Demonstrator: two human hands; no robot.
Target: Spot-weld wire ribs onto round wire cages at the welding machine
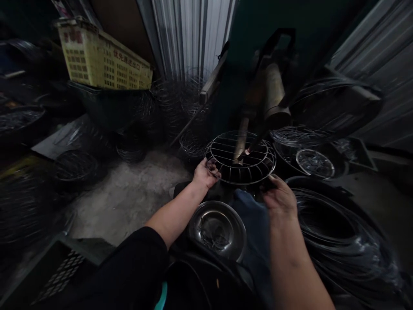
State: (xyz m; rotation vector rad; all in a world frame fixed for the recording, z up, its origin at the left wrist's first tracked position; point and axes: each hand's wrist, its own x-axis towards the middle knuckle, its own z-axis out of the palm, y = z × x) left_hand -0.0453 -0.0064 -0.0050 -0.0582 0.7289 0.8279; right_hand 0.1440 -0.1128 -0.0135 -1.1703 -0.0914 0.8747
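Note:
A round wire rack [226, 168], with two rings joined by short spokes and several parallel bars, is held level in front of me. My left hand [206, 173] grips its left edge, fingers wrapped round the outer ring. At the right edge, my right hand [280, 193] holds the same rack between thumb and fingers; the fingertips are in shadow. A rod-like machine electrode [240, 142] reaches down at the rack's middle, beside a second dark arm with a copper-coloured tip [247, 151]. Below my hands, a steel bowl [237, 219] contains thin wire pieces.
Coiled wire [325, 245] lies in a black tub at right. Behind it, wire rings [314, 163] fill a basin. A yellow crate [106, 60] stands at back left on a dark bin. Stacked wire racks [167, 103] stand by the corrugated wall. A green crate [61, 275] sits at lower left.

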